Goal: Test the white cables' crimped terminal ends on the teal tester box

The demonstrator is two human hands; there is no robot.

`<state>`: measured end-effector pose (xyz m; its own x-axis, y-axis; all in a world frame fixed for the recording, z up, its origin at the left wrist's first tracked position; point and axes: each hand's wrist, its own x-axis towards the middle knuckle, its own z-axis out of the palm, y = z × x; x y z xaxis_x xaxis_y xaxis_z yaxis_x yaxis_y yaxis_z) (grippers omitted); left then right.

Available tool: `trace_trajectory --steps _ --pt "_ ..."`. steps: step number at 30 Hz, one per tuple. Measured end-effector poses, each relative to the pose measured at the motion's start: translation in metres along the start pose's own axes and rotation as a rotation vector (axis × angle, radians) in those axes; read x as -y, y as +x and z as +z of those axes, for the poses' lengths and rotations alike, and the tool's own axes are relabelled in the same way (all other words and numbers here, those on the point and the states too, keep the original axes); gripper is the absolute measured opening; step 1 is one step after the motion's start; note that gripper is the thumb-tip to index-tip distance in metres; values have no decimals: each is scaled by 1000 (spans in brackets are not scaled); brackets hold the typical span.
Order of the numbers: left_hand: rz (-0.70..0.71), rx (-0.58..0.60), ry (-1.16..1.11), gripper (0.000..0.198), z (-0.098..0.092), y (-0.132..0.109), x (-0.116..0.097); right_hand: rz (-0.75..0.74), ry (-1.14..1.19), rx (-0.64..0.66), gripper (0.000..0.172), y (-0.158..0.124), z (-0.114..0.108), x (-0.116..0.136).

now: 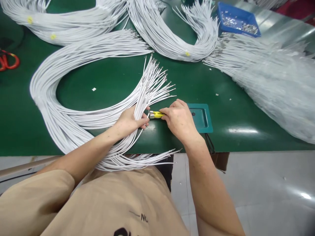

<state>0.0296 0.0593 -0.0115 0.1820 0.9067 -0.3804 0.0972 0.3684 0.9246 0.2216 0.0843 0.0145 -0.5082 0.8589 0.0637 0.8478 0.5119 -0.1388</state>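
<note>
My left hand (129, 123) is closed around a bunch of white wires (142, 95), whose metal-tipped ends fan out up and to the right. Between its thumb and fingers, one wire end meets a small yellow tool with a metal head (157, 114). My right hand (178, 118) pinches the back of this tool; its exact kind is hard to make out. The rest of the wire bundle (49, 78) curves in a big loop to the left, and some ends hang over the table's front edge.
More white wire bundles (73, 26) lie at the back, one in a curved bundle (169, 42). A blue tray (238, 21) holds small metal parts. Clear plastic (278, 78) covers wires on the right. A teal tray (208, 118) sits beside my right hand. Red-handled scissors (10, 60) lie left.
</note>
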Motion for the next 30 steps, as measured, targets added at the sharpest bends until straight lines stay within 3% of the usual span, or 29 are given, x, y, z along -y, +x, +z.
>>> trace_trajectory --steps 5,8,12,16,20,26,30 --pt "-6 13 27 44 0 3 6 7 40 13 15 0 -3 1" --pt "-34 40 -37 46 -1 2 4 53 116 -115 23 -5 -10 12" --pt "-55 55 -40 45 -5 1 1 140 226 -230 18 -16 -12 45" --pt "46 -6 30 48 -13 -3 -1 -66 268 -110 24 -29 4 86" --pt "61 53 -25 45 -18 -9 -3 -172 119 -55 18 -36 12 111" --pt "66 84 -78 36 -22 -17 -7 -160 65 -63 17 -50 11 124" --pt "66 21 -80 37 -23 -24 -7 -25 252 85 13 -57 16 120"
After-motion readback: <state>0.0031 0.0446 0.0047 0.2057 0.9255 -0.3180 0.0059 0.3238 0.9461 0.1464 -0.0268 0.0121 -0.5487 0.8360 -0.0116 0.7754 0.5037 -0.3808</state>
